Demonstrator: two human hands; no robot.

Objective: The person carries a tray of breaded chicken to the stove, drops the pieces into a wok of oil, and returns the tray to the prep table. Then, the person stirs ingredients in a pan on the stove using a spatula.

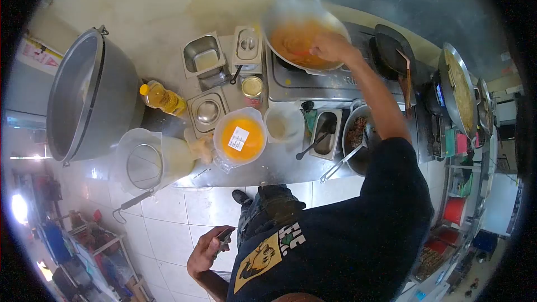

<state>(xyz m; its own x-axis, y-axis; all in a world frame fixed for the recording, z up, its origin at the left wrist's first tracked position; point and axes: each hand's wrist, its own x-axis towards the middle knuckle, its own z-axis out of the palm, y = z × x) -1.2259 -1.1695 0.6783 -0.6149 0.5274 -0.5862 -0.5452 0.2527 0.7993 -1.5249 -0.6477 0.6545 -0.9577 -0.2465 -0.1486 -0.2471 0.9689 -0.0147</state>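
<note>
My right hand is closed over the large steaming pot at the back of the stove. A red utensil, partly sunk in the orange sauce, shows at its fingers; its head is hidden. Low in the view, beside my body, my left hand grips a small dark object that looks like a phone. Near the pot stand a lidded steel container and an open can. Below the stove, a pan of dark food holds a ladle.
On the counter are a tub of orange liquid, a clear empty-looking pitcher, an oil bottle and a strainer over a container. A huge metal pot stands left. A black pan and a wide pan sit right.
</note>
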